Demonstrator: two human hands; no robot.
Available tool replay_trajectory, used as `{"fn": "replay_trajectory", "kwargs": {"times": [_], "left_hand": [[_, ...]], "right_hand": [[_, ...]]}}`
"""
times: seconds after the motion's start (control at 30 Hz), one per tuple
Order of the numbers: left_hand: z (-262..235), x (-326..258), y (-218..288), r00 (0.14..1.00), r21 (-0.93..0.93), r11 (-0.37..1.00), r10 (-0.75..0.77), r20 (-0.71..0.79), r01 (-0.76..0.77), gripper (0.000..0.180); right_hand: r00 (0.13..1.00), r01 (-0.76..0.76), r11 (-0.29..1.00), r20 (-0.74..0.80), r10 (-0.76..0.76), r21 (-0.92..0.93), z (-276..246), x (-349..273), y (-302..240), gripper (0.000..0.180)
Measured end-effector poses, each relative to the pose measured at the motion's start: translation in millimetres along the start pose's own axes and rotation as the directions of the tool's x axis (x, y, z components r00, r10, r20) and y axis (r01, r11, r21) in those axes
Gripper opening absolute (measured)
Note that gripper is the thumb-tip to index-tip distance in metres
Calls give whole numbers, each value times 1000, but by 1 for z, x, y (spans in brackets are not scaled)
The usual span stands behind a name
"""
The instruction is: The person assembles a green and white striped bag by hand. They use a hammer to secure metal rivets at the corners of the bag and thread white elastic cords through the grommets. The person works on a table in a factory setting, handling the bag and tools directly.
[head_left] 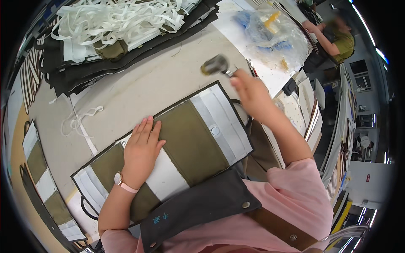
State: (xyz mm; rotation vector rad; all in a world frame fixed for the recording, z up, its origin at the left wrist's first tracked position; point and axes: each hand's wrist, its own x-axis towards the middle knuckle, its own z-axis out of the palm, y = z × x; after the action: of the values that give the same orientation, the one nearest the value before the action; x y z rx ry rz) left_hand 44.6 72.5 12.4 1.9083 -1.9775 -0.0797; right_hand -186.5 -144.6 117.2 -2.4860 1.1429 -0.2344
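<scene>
A flat fabric panel (190,143) in olive green with white bands and a dark border lies on the grey worktable (143,84) in front of me. My left hand (141,149) lies flat on the panel's left half, fingers together, a pink-strapped watch on its wrist. My right hand (251,95) is raised over the panel's far right corner, gripping a hammer (216,65) whose blurred metal head points left. A small round metal fitting (215,131) sits in a white band of the panel.
Stacked dark fabric pieces topped with a heap of white straps (114,21) fill the far left. A clear plastic bag (274,33) with blue and yellow items lies far right. More striped panels (46,189) lie at left. Another person (337,38) works at far right.
</scene>
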Motion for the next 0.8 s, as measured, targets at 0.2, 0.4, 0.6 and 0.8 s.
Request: {"fn": "replay_trajectory", "kwargs": {"times": [0.2, 0.4, 0.6, 0.8], "left_hand": [[-1, -2, -5, 1000, -23, 1000, -11, 22, 12, 53], [-2, 5, 2, 1000, -2, 1000, 23, 13, -23, 53], [-6, -5, -1, 995, -30, 998, -53, 82, 55, 50], [-4, -1, -1, 998, -18, 1000, -18, 63, 20, 49]], "right_hand": [[982, 58, 974, 187, -17, -218, 10, 20, 20, 43], [991, 70, 968, 129, -40, -240, 34, -2, 23, 42], [990, 20, 973, 143, 13, -229, -3, 15, 9, 46], [967, -94, 977, 217, 136, -191, 39, 0, 29, 46]]}}
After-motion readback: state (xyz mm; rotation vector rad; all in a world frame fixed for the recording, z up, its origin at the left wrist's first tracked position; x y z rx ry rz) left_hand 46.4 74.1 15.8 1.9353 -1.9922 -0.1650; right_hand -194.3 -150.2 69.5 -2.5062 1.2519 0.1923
